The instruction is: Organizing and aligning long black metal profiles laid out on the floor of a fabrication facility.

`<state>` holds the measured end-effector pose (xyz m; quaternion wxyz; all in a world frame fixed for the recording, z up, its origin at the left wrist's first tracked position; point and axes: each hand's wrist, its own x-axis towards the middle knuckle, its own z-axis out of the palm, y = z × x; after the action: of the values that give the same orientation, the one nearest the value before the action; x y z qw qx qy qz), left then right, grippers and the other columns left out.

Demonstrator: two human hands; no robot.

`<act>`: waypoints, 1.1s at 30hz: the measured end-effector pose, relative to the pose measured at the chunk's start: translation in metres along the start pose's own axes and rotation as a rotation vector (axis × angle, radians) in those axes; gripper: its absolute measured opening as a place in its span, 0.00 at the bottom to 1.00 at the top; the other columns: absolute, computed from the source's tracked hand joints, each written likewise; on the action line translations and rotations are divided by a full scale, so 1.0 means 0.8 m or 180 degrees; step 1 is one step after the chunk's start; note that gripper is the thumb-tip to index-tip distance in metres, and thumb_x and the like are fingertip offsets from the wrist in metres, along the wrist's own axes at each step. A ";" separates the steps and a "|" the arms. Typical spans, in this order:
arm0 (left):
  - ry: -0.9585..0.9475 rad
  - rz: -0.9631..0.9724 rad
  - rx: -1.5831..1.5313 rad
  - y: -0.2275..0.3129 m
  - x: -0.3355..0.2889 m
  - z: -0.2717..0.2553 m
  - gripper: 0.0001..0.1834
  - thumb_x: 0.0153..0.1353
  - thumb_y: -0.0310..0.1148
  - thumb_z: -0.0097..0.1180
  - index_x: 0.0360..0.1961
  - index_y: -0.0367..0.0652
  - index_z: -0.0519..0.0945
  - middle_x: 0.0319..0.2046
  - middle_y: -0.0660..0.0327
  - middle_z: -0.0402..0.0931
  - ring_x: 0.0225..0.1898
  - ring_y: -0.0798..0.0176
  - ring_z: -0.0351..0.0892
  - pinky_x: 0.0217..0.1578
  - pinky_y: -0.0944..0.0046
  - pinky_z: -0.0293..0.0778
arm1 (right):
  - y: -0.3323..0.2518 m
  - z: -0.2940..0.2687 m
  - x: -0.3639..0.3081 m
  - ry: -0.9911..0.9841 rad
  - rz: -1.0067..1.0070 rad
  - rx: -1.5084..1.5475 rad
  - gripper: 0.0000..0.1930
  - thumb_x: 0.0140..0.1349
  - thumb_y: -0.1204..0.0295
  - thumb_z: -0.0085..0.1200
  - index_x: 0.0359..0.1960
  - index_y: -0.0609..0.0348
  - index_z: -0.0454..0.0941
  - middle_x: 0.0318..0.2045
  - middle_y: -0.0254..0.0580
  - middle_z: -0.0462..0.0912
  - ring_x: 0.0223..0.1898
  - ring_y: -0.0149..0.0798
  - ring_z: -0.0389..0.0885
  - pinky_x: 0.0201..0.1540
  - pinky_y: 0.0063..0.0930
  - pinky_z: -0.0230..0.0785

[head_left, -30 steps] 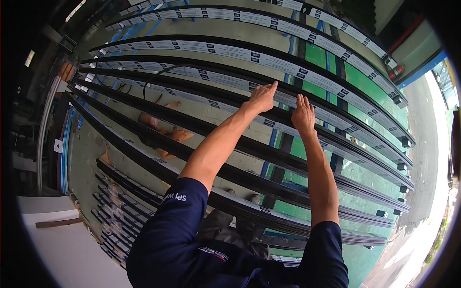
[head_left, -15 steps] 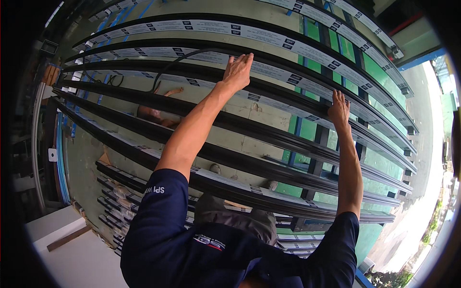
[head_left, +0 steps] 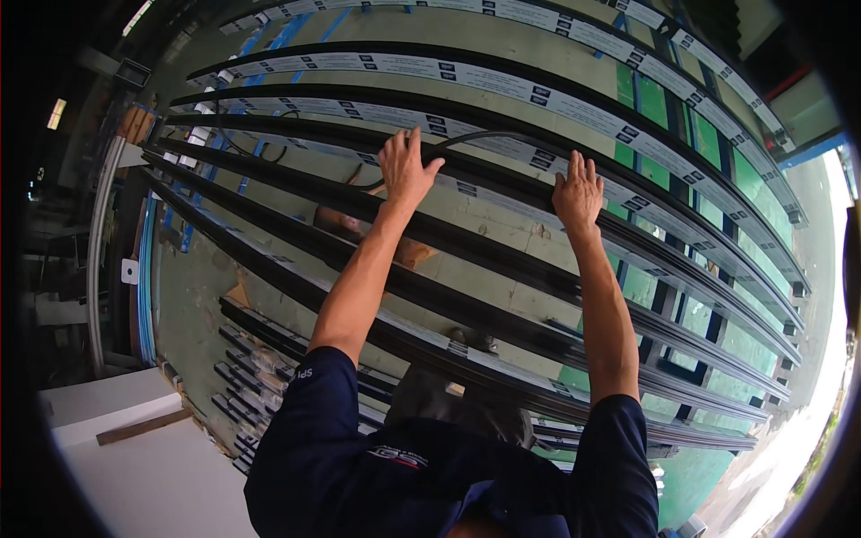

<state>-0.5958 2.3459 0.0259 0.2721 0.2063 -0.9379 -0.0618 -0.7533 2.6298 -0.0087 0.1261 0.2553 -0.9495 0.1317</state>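
My left hand [head_left: 408,170] rests on a long black profile, its fingers stretched up and its thumb spread to the side. Further right, my right hand [head_left: 579,191] lies with straight fingers on the same dark profile [head_left: 489,176]. A flexible black strip [head_left: 484,134] arcs between the hands, standing clear of the profile in the middle. Its left part passes behind my left hand and hangs down between the bars; its right end runs toward my right fingertips. Whether either palm presses on the strip is hidden.
Several black profiles [head_left: 386,65] with white printed film lie side by side across blue stands. More profiles [head_left: 238,381] are stacked below left, near a white surface [head_left: 161,475]. A brown piece [head_left: 414,254] shows between bars. Green flooring [head_left: 641,287] is at right.
Both hands have shifted left; the right moved further, narrowing the gap between them. The left thumb has spread. The strip's arc now lies between the hands rather than left of them.
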 end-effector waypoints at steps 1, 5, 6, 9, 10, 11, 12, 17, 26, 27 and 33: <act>-0.0301 -0.0229 0.0045 -0.047 -0.007 -0.005 0.37 0.49 0.44 0.72 0.58 0.41 0.74 0.53 0.50 0.68 0.54 0.44 0.67 0.52 0.46 0.65 | -0.011 -0.002 0.009 -0.0062 0.0015 -0.0101 0.29 0.65 0.65 0.48 0.68 0.56 0.61 0.66 0.45 0.67 0.68 0.53 0.62 0.68 0.54 0.54; -0.0338 0.0506 -0.0266 -0.103 -0.004 -0.023 0.23 0.54 0.36 0.67 0.52 0.43 0.80 0.51 0.51 0.69 0.51 0.45 0.68 0.49 0.48 0.67 | -0.046 -0.006 0.030 -0.0333 0.0108 -0.0592 0.30 0.62 0.68 0.49 0.68 0.54 0.63 0.65 0.52 0.68 0.65 0.56 0.65 0.65 0.51 0.58; -0.0322 0.0693 -0.0354 -0.104 -0.003 -0.023 0.20 0.56 0.28 0.63 0.51 0.43 0.80 0.48 0.52 0.71 0.49 0.47 0.70 0.47 0.49 0.67 | -0.055 -0.010 0.033 -0.0674 0.0258 -0.0668 0.30 0.61 0.69 0.49 0.67 0.53 0.65 0.63 0.56 0.69 0.63 0.57 0.67 0.63 0.49 0.59; -0.0099 0.0867 -0.0657 -0.107 0.019 -0.019 0.08 0.54 0.26 0.58 0.37 0.40 0.79 0.37 0.54 0.75 0.43 0.49 0.75 0.43 0.50 0.69 | -0.063 0.003 0.043 -0.0527 0.0277 -0.1262 0.29 0.58 0.71 0.50 0.64 0.52 0.69 0.55 0.58 0.74 0.54 0.55 0.72 0.55 0.43 0.65; -0.0229 0.0629 -0.1060 -0.122 0.025 -0.019 0.08 0.58 0.33 0.58 0.32 0.39 0.76 0.31 0.54 0.78 0.36 0.48 0.77 0.40 0.50 0.70 | -0.073 0.003 0.048 -0.0652 0.0307 -0.1214 0.29 0.58 0.72 0.50 0.64 0.52 0.69 0.54 0.57 0.74 0.54 0.54 0.73 0.54 0.43 0.65; -0.0284 0.0690 -0.1140 -0.123 0.039 -0.034 0.08 0.58 0.33 0.58 0.32 0.39 0.76 0.31 0.54 0.78 0.36 0.48 0.77 0.40 0.50 0.70 | -0.064 0.002 0.046 -0.0799 0.0419 -0.1226 0.28 0.57 0.73 0.51 0.64 0.52 0.69 0.53 0.56 0.75 0.53 0.54 0.73 0.53 0.43 0.66; -0.1107 0.0566 -0.1351 -0.130 0.058 -0.051 0.13 0.58 0.38 0.60 0.33 0.38 0.77 0.29 0.53 0.79 0.34 0.47 0.78 0.38 0.51 0.71 | -0.056 0.002 0.044 -0.0703 0.0426 -0.1305 0.29 0.57 0.74 0.51 0.64 0.51 0.70 0.53 0.55 0.75 0.54 0.53 0.73 0.53 0.42 0.67; -0.2239 0.0550 -0.0797 -0.309 0.167 -0.123 0.28 0.59 0.57 0.59 0.22 0.38 0.82 0.15 0.50 0.73 0.19 0.51 0.71 0.27 0.53 0.68 | -0.064 -0.004 0.055 -0.0877 0.0562 -0.1287 0.31 0.57 0.76 0.48 0.66 0.49 0.67 0.60 0.57 0.72 0.59 0.54 0.71 0.57 0.44 0.66; -0.1720 -0.0221 0.0012 -0.376 0.250 -0.039 0.25 0.49 0.58 0.67 0.35 0.46 0.88 0.33 0.53 0.85 0.40 0.48 0.83 0.44 0.52 0.76 | -0.079 0.000 0.052 -0.0968 0.0650 -0.1291 0.33 0.56 0.77 0.45 0.68 0.49 0.65 0.66 0.59 0.66 0.65 0.58 0.66 0.64 0.45 0.62; -0.1602 -0.0389 0.0024 -0.390 0.248 -0.024 0.27 0.47 0.59 0.68 0.35 0.46 0.88 0.33 0.53 0.85 0.41 0.48 0.83 0.44 0.53 0.76 | -0.082 0.004 0.054 -0.0955 0.0650 -0.1273 0.33 0.56 0.77 0.45 0.68 0.49 0.65 0.66 0.59 0.66 0.65 0.58 0.66 0.64 0.45 0.62; -0.2203 -0.0858 -0.0138 -0.385 0.260 0.022 0.31 0.45 0.61 0.69 0.37 0.44 0.87 0.34 0.54 0.85 0.42 0.51 0.83 0.43 0.55 0.76 | -0.072 0.002 0.048 -0.1042 0.0715 -0.1441 0.34 0.57 0.78 0.44 0.69 0.49 0.63 0.67 0.59 0.64 0.69 0.59 0.62 0.67 0.46 0.58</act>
<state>-0.6558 1.9792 0.0416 -0.0674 0.2890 -0.9373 -0.1830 -0.7559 2.5643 0.0125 0.0096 0.1318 -0.9848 -0.1131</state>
